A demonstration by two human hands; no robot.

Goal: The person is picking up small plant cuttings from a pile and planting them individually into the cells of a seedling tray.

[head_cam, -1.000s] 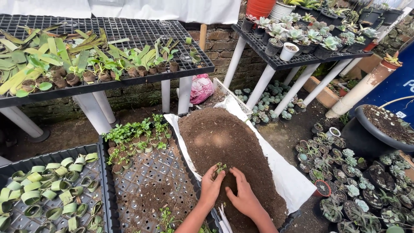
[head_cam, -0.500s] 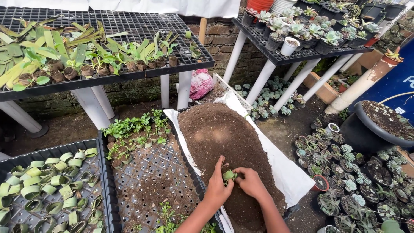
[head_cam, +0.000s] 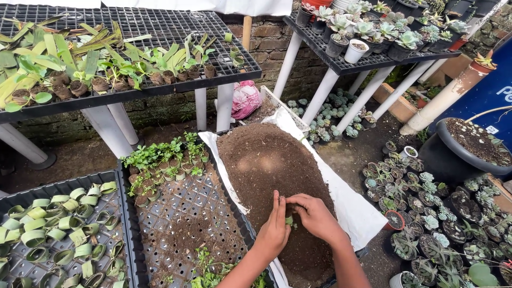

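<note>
My left hand (head_cam: 276,230) and right hand (head_cam: 316,216) have closed in over the soil heap (head_cam: 266,170), together pinching a small green cutting (head_cam: 289,220). The black tray (head_cam: 186,224) sits just left, its seedlings (head_cam: 160,160) untouched.

The dirt floor (head_cam: 80,157) carries two black mesh trays (head_cam: 192,224), a white sheet (head_cam: 362,213) heaped with dark soil (head_cam: 266,165), and clustered small succulent pots (head_cam: 426,213). Black grid benches (head_cam: 160,26) on white legs hold potted cuttings (head_cam: 106,80).

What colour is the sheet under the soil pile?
White; the sheet shows best in the head view, along the right edge of the brown soil pile.
</note>
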